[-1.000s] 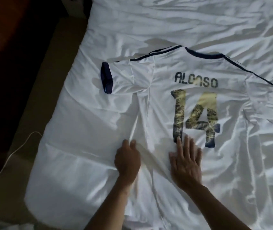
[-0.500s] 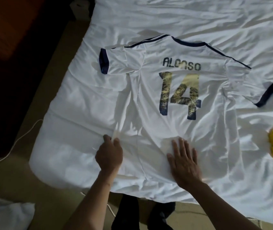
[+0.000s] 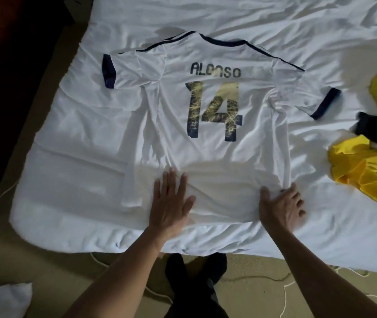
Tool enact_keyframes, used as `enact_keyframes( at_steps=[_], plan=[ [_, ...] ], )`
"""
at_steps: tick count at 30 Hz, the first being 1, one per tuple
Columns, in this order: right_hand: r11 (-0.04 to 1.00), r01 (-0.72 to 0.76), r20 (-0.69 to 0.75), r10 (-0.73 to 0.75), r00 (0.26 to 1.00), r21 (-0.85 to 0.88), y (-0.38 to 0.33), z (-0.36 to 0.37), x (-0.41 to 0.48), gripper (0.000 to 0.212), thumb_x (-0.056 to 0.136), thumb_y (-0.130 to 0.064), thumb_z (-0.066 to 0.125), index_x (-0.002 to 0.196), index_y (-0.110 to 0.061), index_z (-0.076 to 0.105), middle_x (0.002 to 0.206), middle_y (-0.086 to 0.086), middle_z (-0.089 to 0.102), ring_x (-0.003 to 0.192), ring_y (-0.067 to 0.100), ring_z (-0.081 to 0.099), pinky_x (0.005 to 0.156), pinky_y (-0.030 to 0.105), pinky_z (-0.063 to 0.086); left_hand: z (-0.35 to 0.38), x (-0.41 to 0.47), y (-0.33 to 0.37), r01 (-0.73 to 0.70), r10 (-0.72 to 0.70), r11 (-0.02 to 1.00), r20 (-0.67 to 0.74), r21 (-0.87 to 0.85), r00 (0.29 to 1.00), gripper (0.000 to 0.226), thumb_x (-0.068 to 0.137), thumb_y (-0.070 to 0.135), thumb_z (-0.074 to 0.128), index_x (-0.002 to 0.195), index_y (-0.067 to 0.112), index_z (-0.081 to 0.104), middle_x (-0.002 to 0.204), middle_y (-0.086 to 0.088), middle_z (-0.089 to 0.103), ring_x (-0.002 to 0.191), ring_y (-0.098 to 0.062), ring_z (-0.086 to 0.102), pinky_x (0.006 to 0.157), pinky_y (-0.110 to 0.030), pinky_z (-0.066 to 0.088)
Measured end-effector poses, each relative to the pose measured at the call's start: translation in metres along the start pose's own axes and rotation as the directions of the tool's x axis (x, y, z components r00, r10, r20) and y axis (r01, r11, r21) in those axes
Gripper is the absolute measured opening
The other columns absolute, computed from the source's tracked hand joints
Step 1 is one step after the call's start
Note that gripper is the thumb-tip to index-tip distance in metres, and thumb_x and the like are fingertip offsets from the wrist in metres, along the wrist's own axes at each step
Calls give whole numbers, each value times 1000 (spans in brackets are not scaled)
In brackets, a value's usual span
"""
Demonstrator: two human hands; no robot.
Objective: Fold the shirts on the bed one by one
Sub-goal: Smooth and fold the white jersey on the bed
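A white shirt [image 3: 205,157] lies spread flat on the bed [image 3: 68,180], back upward (it reads ALONSO over a 14), collar away from the person and hem near the bed's near edge. The left hand [image 3: 171,207] rests on the lower left part of the shirt, its grip spread open, fingers straight and palm down. The right hand [image 3: 281,207] sits at the shirt's lower right corner with fingers bent and splayed; cloth gathers between thumb and forefinger, but I cannot tell whether this grip pinches the cloth or only presses it. To the right, just beside the sleeve, lie a yellow garment [image 3: 366,171] and a dark garment [image 3: 371,131]. A white cord [image 3: 286,292] trails on the floor.
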State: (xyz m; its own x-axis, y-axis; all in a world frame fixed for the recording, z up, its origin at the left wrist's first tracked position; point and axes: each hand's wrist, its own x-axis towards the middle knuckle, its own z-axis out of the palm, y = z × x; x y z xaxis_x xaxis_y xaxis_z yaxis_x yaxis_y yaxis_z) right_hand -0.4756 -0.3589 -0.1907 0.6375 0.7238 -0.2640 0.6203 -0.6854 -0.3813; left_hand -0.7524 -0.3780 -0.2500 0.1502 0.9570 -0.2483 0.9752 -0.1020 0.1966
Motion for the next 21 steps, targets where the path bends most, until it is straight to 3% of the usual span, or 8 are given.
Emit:
enact_keyframes(
  at_steps=[3, 5, 8, 10, 14, 17, 19, 21],
  plan=[
    [965, -170, 74, 158, 985, 199, 9, -13, 14, 80, 90, -51, 70, 145, -2, 40, 136, 21, 55, 124, 40, 53, 102, 47, 41, 2, -3, 1, -18, 18, 1000, -27, 6, 999, 72, 109, 58, 13, 167, 16, 14, 172, -23, 7, 159, -42, 13, 126, -59, 13],
    [942, -234, 147, 203, 968, 242, 17, -19, 21, 70, 85, -59, 71, 127, -5, 58, 121, 17, 66, 114, 38, 62, 97, 45, 48, 2, -4, 0, -25, 26, 1000, -35, 11, 999, 71, 109, 57, 13, 167, 16, 14, 172, -23, 8, 158, -43, 15, 126, -60, 14],
    [945, -176, 221, 116, 968, 275, 27, -27, 22, 41, 83, -54, 73, 86, -13, 71, 86, 9, 72, 87, 34, 67, 76, 42, 54, -1, -3, 2, -27, 27, 1000, -20, -1, 999, 72, 108, 58, 14, 167, 16, 18, 171, -24, 12, 157, -44, 18, 125, -62, 16],
    [880, -116, 203, 24, 979, 460, 29, -35, 20, 33, 80, -46, 78, 77, -15, 67, 75, 3, 67, 76, 25, 63, 66, 37, 49, -4, -3, 6, -12, 11, 1000, -7, -15, 1000, 75, 107, 62, 12, 167, 16, 17, 171, -24, 11, 157, -44, 16, 125, -64, 14],
    [639, -83, 209, -124, 970, 765, 22, -49, 13, 15, 83, -17, 84, 90, -12, 73, 79, -5, 73, 74, 13, 67, 68, 29, 54, -14, -10, 23, -155, 151, 987, -79, -47, 985, 80, 103, 68, 26, 165, 17, 24, 173, -21, 9, 160, -39, 7, 125, -65, 6],
    [483, -213, 320, -151, 935, 849, 20, -50, 12, 29, 82, 0, 79, 109, -3, 67, 98, 7, 76, 91, 23, 72, 82, 39, 60, -13, -20, 43, -395, 385, 919, -196, -13, 902, 77, 96, 64, 54, 151, 12, 51, 162, -22, 37, 150, -44, 34, 119, -66, 24],
    [483, -299, 413, -147, 899, 823, 22, -48, 11, 37, 84, -1, 78, 118, -2, 65, 108, 12, 76, 99, 30, 73, 80, 42, 61, -9, -21, 53, -479, 466, 878, -242, 4, 851, 69, 91, 60, 64, 138, 10, 62, 145, -21, 54, 135, -44, 51, 111, -62, 35],
    [552, -351, 478, -99, 873, 756, 27, -46, 11, 30, 86, -11, 79, 114, -5, 71, 108, 14, 76, 103, 36, 72, 79, 51, 62, -7, -17, 59, -519, 504, 855, -255, 10, 826, 60, 88, 56, 69, 128, 10, 67, 130, -17, 61, 121, -41, 57, 105, -58, 41]
  ],
)
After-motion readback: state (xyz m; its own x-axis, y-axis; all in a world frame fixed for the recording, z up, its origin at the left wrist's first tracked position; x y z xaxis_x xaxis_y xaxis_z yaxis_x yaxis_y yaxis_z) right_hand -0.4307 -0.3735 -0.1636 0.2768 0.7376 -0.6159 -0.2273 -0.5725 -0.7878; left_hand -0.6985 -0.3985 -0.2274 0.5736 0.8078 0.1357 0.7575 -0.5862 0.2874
